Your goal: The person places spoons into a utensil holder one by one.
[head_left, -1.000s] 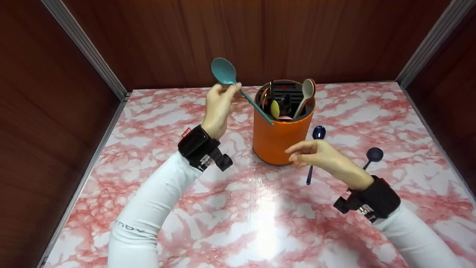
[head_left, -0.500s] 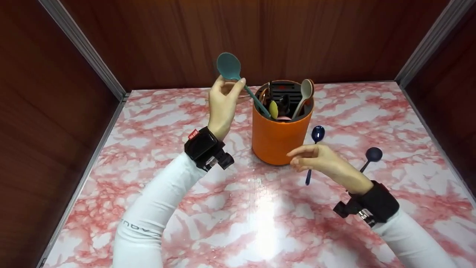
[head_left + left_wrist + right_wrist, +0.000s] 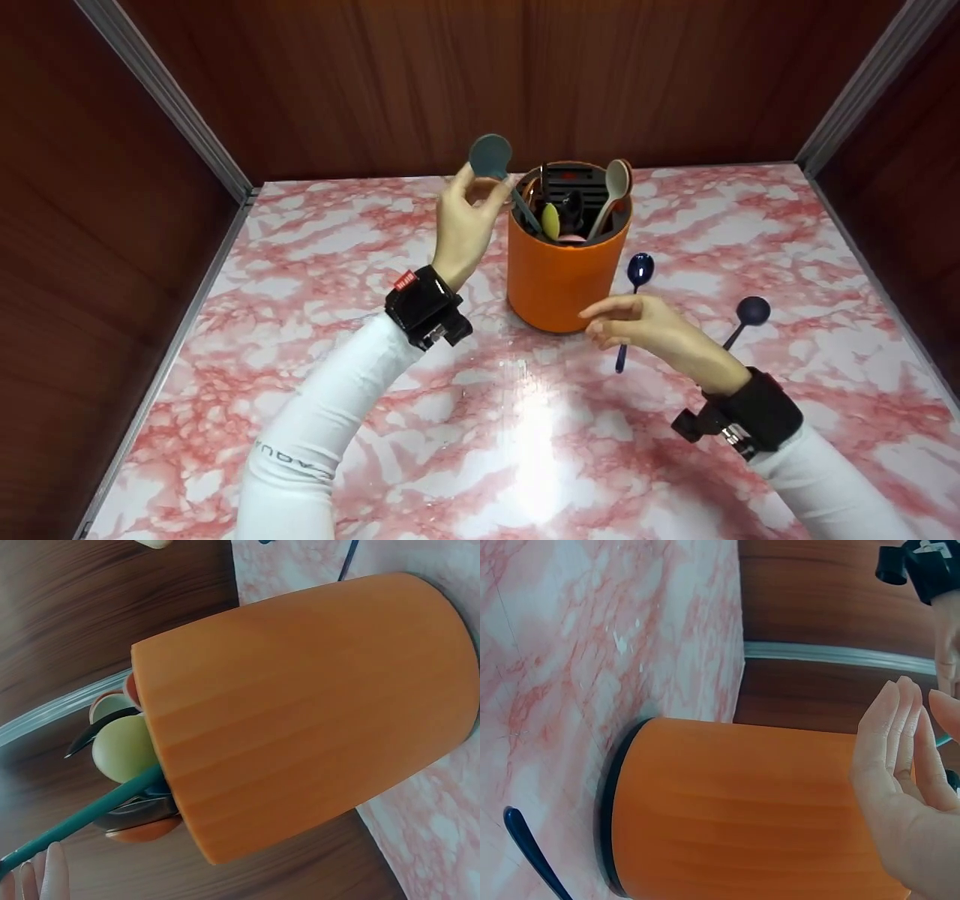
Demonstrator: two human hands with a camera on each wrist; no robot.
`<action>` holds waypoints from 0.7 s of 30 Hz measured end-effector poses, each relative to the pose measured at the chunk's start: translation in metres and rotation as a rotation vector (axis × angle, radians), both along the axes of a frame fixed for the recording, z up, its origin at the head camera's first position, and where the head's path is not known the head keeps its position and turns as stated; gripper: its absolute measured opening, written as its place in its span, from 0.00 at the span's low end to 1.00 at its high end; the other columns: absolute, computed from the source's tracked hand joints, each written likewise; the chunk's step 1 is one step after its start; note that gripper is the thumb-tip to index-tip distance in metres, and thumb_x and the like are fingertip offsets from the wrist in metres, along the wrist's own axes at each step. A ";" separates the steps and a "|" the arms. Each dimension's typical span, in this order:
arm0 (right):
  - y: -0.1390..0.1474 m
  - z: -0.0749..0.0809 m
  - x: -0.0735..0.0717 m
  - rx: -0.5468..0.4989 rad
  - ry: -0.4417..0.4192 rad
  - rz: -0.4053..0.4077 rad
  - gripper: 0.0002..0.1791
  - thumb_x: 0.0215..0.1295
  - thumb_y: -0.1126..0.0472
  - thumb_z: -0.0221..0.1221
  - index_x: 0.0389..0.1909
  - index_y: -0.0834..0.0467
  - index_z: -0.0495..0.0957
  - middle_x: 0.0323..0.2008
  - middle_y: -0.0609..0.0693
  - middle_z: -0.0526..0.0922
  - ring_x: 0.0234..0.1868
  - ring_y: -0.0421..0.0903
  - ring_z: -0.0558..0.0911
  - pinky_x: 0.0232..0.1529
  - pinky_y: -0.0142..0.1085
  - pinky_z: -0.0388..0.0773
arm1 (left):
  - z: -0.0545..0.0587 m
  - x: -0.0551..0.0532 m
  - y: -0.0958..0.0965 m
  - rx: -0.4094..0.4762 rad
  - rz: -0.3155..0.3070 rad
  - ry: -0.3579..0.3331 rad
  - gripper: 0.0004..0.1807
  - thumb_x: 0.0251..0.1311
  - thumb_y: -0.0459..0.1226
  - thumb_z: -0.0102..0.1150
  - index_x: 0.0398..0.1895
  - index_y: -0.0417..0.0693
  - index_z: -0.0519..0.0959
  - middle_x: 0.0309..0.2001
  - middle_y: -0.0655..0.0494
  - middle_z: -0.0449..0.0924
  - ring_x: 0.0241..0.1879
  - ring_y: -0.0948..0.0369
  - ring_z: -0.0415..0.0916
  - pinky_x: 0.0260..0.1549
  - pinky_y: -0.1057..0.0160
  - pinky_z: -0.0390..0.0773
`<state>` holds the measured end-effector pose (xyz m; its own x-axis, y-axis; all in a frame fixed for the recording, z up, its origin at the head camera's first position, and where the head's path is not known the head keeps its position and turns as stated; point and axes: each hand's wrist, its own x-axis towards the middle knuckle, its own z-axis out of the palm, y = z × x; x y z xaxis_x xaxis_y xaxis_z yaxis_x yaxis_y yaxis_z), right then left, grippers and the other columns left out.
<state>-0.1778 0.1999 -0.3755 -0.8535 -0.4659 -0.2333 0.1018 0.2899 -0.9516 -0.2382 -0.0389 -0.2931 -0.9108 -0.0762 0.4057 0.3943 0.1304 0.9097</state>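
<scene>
In the head view my left hand (image 3: 466,225) pinches a teal spoon (image 3: 490,156) just below its bowl. The spoon's handle (image 3: 97,806) slants down past the rim of an orange utensil holder (image 3: 566,289), its lower end hidden inside in the left wrist view. Several other utensils stand in the holder, among them a yellow-green spoon (image 3: 550,222) and a pale spoon (image 3: 618,180). My right hand (image 3: 637,319) hovers at the holder's lower right side with loosely bent fingers and holds nothing. Beneath it, a shiny blue spoon (image 3: 640,268) lies partly covered.
A dark ladle-like utensil (image 3: 753,310) lies to the right, its handle partly behind my right wrist. The pink-and-white marbled table (image 3: 360,450) is bounded by brown wood-grain panels (image 3: 337,82) at the back and sides.
My left hand has moved right and lowered the teal spoon, bringing its handle from in front of the holder into its opening. The right hand has stayed nearly still.
</scene>
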 end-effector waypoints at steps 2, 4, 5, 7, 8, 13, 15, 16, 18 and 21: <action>0.000 -0.001 0.000 0.000 -0.010 -0.008 0.20 0.62 0.55 0.58 0.51 0.62 0.75 0.38 0.42 0.83 0.41 0.41 0.81 0.48 0.32 0.80 | -0.003 -0.001 0.001 0.011 -0.018 -0.018 0.10 0.57 0.30 0.59 0.40 0.32 0.75 0.34 0.38 0.80 0.35 0.53 0.79 0.38 0.65 0.84; 0.000 -0.001 0.001 0.003 -0.021 -0.019 0.20 0.62 0.54 0.58 0.51 0.62 0.75 0.39 0.43 0.83 0.41 0.42 0.81 0.49 0.32 0.80 | -0.006 -0.002 0.002 0.020 -0.029 -0.040 0.10 0.57 0.30 0.59 0.40 0.32 0.76 0.34 0.38 0.80 0.35 0.53 0.79 0.37 0.62 0.85; 0.001 -0.001 0.001 0.006 -0.028 -0.023 0.20 0.62 0.54 0.58 0.51 0.61 0.75 0.40 0.43 0.83 0.42 0.43 0.80 0.49 0.32 0.80 | -0.007 -0.003 0.002 0.019 -0.031 -0.050 0.10 0.57 0.30 0.59 0.40 0.32 0.76 0.34 0.38 0.80 0.34 0.54 0.79 0.37 0.61 0.85; 0.001 -0.001 0.001 0.011 -0.043 -0.034 0.20 0.62 0.54 0.59 0.51 0.61 0.75 0.41 0.44 0.82 0.43 0.45 0.80 0.49 0.33 0.79 | -0.009 -0.004 0.002 -0.003 -0.019 -0.066 0.10 0.56 0.31 0.60 0.39 0.33 0.76 0.34 0.38 0.81 0.34 0.56 0.80 0.36 0.64 0.85; 0.001 -0.002 0.001 0.010 -0.046 -0.038 0.21 0.62 0.54 0.58 0.51 0.61 0.75 0.42 0.45 0.82 0.43 0.46 0.80 0.50 0.34 0.79 | -0.010 -0.004 0.002 -0.015 -0.013 -0.071 0.10 0.56 0.31 0.60 0.39 0.33 0.77 0.34 0.39 0.81 0.33 0.56 0.80 0.36 0.66 0.84; 0.002 -0.004 0.002 0.025 -0.052 -0.055 0.22 0.61 0.52 0.59 0.51 0.60 0.76 0.43 0.44 0.82 0.44 0.46 0.80 0.51 0.34 0.79 | -0.014 -0.007 0.004 -0.070 -0.008 -0.089 0.12 0.55 0.33 0.62 0.39 0.34 0.78 0.35 0.39 0.82 0.33 0.57 0.79 0.32 0.73 0.80; 0.002 -0.005 0.002 0.018 -0.055 -0.052 0.22 0.61 0.52 0.59 0.52 0.61 0.75 0.43 0.44 0.82 0.44 0.45 0.80 0.51 0.34 0.79 | -0.016 -0.007 0.004 -0.081 -0.016 -0.105 0.12 0.55 0.33 0.62 0.40 0.34 0.78 0.36 0.40 0.82 0.34 0.57 0.79 0.33 0.74 0.79; 0.002 -0.006 0.002 0.012 -0.058 -0.050 0.22 0.61 0.52 0.59 0.52 0.61 0.75 0.43 0.43 0.81 0.44 0.45 0.80 0.51 0.34 0.79 | -0.017 -0.007 0.005 -0.087 -0.019 -0.111 0.12 0.55 0.33 0.62 0.40 0.34 0.79 0.36 0.40 0.82 0.34 0.56 0.79 0.33 0.74 0.78; 0.002 -0.007 0.002 -0.001 -0.065 -0.046 0.22 0.61 0.53 0.59 0.52 0.61 0.75 0.43 0.43 0.81 0.45 0.46 0.80 0.51 0.34 0.79 | -0.019 -0.007 0.006 -0.106 -0.017 -0.124 0.12 0.54 0.34 0.63 0.40 0.34 0.79 0.36 0.40 0.82 0.35 0.56 0.79 0.33 0.74 0.78; 0.003 -0.009 0.002 -0.022 -0.078 -0.042 0.21 0.62 0.54 0.58 0.52 0.61 0.75 0.43 0.43 0.81 0.44 0.45 0.80 0.51 0.34 0.79 | -0.023 -0.008 0.006 -0.142 -0.012 -0.131 0.13 0.53 0.33 0.64 0.40 0.34 0.79 0.37 0.41 0.83 0.35 0.54 0.79 0.33 0.74 0.78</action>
